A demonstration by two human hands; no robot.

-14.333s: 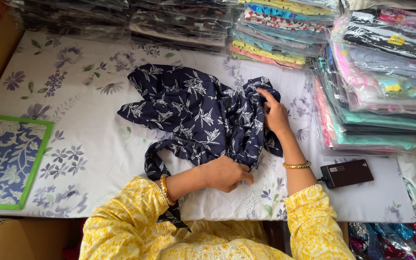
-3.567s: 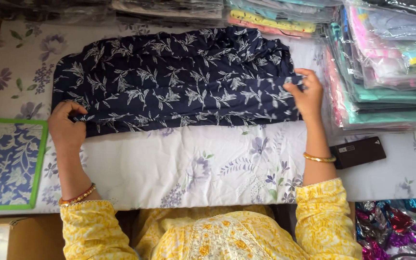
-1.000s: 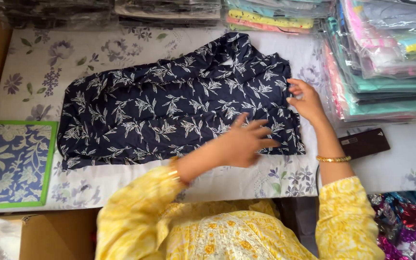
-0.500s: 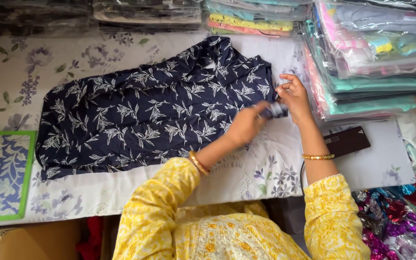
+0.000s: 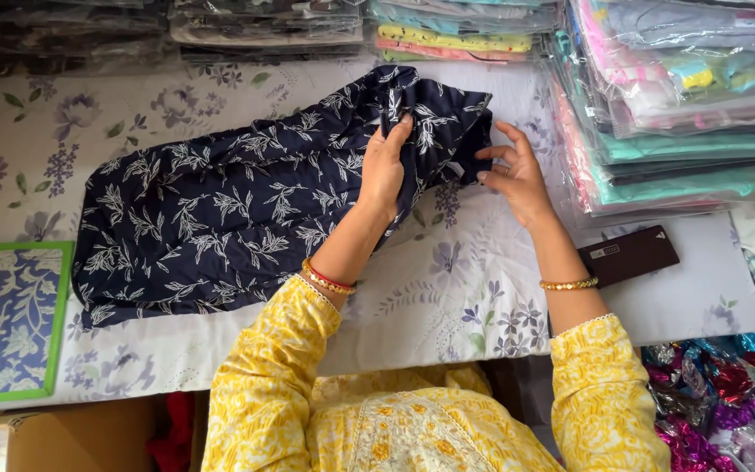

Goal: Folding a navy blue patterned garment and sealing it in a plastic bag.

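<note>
A navy blue garment with a white leaf print (image 5: 220,205) lies spread across a floral sheet on the table (image 5: 447,288). My left hand (image 5: 384,166) grips a bunched fold of the cloth near the garment's right end and lifts it a little. My right hand (image 5: 513,170) is just right of that end, fingers curled onto the edge of the fabric. Both arms wear yellow printed sleeves and bangles.
Stacks of clothes in clear plastic bags (image 5: 675,96) rise at the right and along the far edge (image 5: 273,26). A dark flat phone-like object (image 5: 629,255) lies by my right forearm. A green-bordered blue floral cloth (image 5: 6,319) sits at the left, shiny wrappers (image 5: 736,385) lower right.
The garment was spread flat, then both hands came together at its right end. My left hand now holds up a bunch of cloth there, with my right hand on the edge beside it.
</note>
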